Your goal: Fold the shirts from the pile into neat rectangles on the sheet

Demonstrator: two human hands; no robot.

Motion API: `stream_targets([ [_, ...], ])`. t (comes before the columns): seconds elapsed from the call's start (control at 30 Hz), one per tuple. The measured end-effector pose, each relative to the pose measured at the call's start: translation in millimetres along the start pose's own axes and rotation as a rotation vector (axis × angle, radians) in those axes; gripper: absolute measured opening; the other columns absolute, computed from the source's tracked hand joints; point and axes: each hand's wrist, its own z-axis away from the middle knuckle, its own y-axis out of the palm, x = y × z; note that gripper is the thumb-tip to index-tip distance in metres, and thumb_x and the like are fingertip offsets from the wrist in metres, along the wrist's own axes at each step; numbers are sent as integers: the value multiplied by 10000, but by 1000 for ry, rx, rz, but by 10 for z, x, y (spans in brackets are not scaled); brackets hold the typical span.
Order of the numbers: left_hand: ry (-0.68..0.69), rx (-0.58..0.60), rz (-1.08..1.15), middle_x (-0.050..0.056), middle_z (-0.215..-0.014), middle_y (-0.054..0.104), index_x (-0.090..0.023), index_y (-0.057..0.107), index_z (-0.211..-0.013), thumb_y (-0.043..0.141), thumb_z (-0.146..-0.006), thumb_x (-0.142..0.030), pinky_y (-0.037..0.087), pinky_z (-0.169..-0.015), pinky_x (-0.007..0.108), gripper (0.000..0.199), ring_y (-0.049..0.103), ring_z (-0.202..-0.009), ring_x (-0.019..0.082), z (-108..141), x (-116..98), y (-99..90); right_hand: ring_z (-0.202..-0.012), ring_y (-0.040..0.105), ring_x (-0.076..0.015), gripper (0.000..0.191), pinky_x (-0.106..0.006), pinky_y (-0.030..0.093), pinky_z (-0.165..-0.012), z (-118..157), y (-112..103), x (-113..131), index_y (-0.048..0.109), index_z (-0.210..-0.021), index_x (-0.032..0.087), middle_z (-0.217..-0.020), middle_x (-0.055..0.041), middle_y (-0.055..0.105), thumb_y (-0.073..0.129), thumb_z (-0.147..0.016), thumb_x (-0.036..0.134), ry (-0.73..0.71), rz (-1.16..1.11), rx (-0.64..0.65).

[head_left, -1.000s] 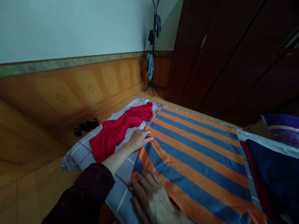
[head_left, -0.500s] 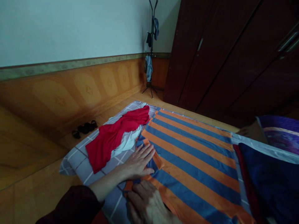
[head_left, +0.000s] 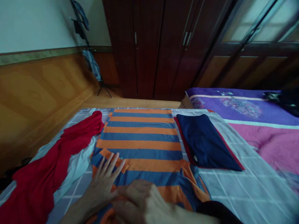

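Pressing a striped shirt (head_left: 142, 146), left fingers (head_left: 108, 165) spread atop

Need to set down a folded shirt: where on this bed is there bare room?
Bare checked sheet lies below the navy folded cloth, bordered by the pink bedspread. It's crowded on the left: the striped shirt under the left hand and right hand, with the red cloth beside it.

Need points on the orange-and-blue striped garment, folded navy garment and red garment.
Orange-and-blue striped garment (head_left: 140, 137): head view, on a middle orange stripe.
Folded navy garment (head_left: 203, 140): head view, on its top face.
Red garment (head_left: 35, 189): head view, on its lower bunched part.
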Motion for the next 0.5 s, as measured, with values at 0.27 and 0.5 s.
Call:
stream_targets([
  [0.27, 420, -90, 76, 22, -1404, 466, -294, 201, -1473, 543, -837, -496, 432, -983, 348, 749, 446, -1259, 239, -165, -619, -245, -795, 657, -162, 236, -267, 509, -689, 1468, -561, -762, 664, -961, 203, -931, -54, 681, 459, -900, 303, 1006, 176, -191],
  [0.5, 818, -181, 225, 41, -960, 654, -156, 567, -1084, 472, -890, -508, 497, -746, 301, 413, 603, -819, 177, -558, -1580, -295, -717, 638, -206, 373, -295, 419, -582, 1861, -459, -760, 653, -1008, 241, -867, -38, 625, 464, -850, 522, 1385, 305, 132],
])
